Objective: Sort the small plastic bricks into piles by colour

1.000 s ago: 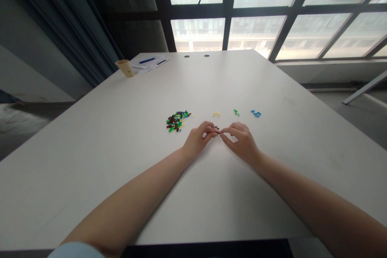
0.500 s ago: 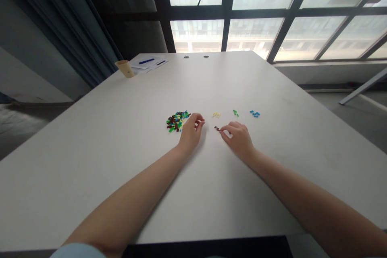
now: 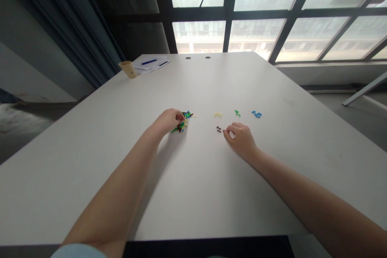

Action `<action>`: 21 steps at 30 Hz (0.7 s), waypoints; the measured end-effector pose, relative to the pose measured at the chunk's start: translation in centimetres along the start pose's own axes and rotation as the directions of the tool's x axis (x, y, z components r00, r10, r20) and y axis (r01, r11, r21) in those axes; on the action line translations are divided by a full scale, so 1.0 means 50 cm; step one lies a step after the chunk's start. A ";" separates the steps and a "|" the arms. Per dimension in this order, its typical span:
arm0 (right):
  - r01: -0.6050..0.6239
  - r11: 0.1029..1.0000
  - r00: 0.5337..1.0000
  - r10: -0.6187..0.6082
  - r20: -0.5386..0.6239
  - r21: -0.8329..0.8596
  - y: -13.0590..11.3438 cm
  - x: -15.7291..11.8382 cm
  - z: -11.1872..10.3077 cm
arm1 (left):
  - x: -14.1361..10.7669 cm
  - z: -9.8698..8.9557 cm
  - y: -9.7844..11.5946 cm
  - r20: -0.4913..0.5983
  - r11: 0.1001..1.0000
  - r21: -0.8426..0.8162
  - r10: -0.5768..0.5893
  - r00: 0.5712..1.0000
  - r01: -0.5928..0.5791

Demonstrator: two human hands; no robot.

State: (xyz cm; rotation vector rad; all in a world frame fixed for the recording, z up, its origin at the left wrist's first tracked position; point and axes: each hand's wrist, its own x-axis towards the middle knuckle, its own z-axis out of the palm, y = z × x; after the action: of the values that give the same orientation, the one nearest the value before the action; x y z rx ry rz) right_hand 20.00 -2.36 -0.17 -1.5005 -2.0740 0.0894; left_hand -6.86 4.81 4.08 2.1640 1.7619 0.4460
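My left hand is over a mixed pile of small coloured pieces, hiding much of it. Its fingers are bent down at the pile, and whether they hold a piece is too small to tell. Just right of a few dark brown pieces is my right hand, thumb and forefinger curled together in a ring with no piece visible between them. Beyond it lie small groups of yellow pieces, green pieces and blue pieces.
A beige cup stands tilted-looking at the table's far left edge, beside papers with a blue pen on them. Two dark round discs lie near the far edge of the white table.
My left hand has moved left, from beside the pile to over it. My right hand has let go of a brown piece, which lies with the other brown ones.
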 end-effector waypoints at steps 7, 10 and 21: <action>0.025 0.998 1.000 -0.026 0.016 0.056 0.017 0.000 -0.009 | -0.018 -0.016 0.022 0.322 0.969 0.244 -0.106 0.941 0.026; 0.032 0.998 0.999 -0.033 0.019 0.061 0.021 0.000 -0.010 | -0.019 -0.010 0.032 0.320 0.950 0.309 -0.143 0.937 0.039; 0.046 0.996 0.998 -0.049 0.030 0.071 0.023 -0.002 -0.012 | -0.014 -0.003 0.020 0.303 0.996 -0.071 -0.036 0.952 0.060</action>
State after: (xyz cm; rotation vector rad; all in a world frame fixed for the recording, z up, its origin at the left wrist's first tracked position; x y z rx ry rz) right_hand 21.32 -2.19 -0.14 -1.4159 -2.1083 0.1673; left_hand -6.17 3.93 4.59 2.0056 1.5955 0.1587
